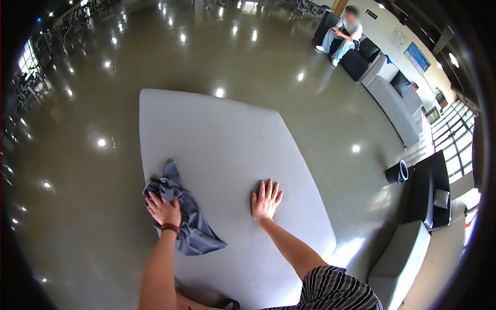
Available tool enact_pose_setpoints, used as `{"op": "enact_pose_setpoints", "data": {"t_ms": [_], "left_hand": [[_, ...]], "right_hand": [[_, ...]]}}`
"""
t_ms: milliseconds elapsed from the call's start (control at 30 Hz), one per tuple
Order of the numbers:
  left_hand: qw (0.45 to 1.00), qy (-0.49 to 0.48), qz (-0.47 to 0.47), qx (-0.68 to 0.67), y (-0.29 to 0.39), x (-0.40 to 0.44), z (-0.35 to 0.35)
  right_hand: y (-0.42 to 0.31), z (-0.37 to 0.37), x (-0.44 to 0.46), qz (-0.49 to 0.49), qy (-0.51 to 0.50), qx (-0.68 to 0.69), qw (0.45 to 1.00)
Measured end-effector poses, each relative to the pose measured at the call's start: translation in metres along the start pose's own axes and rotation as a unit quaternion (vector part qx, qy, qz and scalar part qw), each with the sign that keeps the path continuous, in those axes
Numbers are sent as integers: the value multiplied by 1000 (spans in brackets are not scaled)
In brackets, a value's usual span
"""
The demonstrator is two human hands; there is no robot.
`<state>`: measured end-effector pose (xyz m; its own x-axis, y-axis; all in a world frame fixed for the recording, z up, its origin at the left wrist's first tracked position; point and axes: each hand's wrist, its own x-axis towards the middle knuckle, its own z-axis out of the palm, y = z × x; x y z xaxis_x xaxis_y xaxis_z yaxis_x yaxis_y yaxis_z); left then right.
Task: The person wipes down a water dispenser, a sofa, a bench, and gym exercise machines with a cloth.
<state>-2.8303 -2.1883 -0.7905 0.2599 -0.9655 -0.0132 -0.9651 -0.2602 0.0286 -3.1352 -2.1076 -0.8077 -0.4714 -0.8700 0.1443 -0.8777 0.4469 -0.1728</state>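
Observation:
My left hand (164, 211) presses down on a crumpled dark grey cloth (194, 225) near the left edge of a light grey padded ottoman (222, 144). Its fingers are bent into the bunched folds, gripping the cloth, and a reddish beaded bracelet (170, 227) circles that wrist. One end of the cloth trails toward me over the seat; another corner points away. To the right, my right hand (266, 201) lies flat on the bare ottoman top, open, with fingers spread and nothing in it.
Shiny floor (82, 170) surrounds the ottoman. A dark trash bin (393, 173) stands at right, near a black sofa (421, 191) and a grey bench (398, 258). Farther off, a seated person (345, 36) is beside a long grey sofa (390, 103).

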Motion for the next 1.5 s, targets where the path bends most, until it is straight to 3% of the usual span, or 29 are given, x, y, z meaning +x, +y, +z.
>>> {"op": "enact_pose_setpoints", "data": {"t_ms": [200, 367, 433, 500, 533, 600, 700, 800, 900, 1100, 1200, 1300, 1367, 1500], "left_hand": [[988, 15, 145, -55, 41, -57, 1], [957, -28, 250, -143, 80, -118, -12], [925, -57, 304, -221, 87, -140, -16], [824, -93, 300, -472, 85, -149, -18], [805, -63, 292, -513, 78, -148, -24], [881, -18, 231, -412, 50, -135, -20], [943, 28, 65, -325, 7, -106, -15], [992, 23, 79, -94, -11, -98, 2], [991, 0, 118, -63, -11, -103, 2], [971, -142, 128, -142, -22, -91, 0], [958, -202, 132, -153, -27, -83, 0], [954, -225, 131, -152, -24, -79, -3], [953, -232, 127, -150, -24, -79, -4], [955, -237, 124, -130, -24, -77, -5]], "right_hand": [[1, 0, 0, 0, 4, 2, 1000], [0, 0, 0, 5, 18, -6, 1000], [0, 3, 0, 9, 24, 0, 1000], [3, 8, 1, 10, 16, -3, 1000], [3, 9, 3, 11, 13, -4, 1000], [4, 12, 4, 9, 32, -11, 999], [4, 13, 1, 9, 35, -15, 999], [4, 14, 2, 10, 34, -15, 999], [5, 14, 4, 6, 40, -15, 999], [9, 4, 3, 9, -5, 53, 999], [19, -19, -1, -23, -9, 292, 956], [-25, -60, -69, -216, -114, 124, 962], [-41, -42, -114, -308, -124, 61, 941], [-48, -42, -88, -297, -81, 31, 951]]}}
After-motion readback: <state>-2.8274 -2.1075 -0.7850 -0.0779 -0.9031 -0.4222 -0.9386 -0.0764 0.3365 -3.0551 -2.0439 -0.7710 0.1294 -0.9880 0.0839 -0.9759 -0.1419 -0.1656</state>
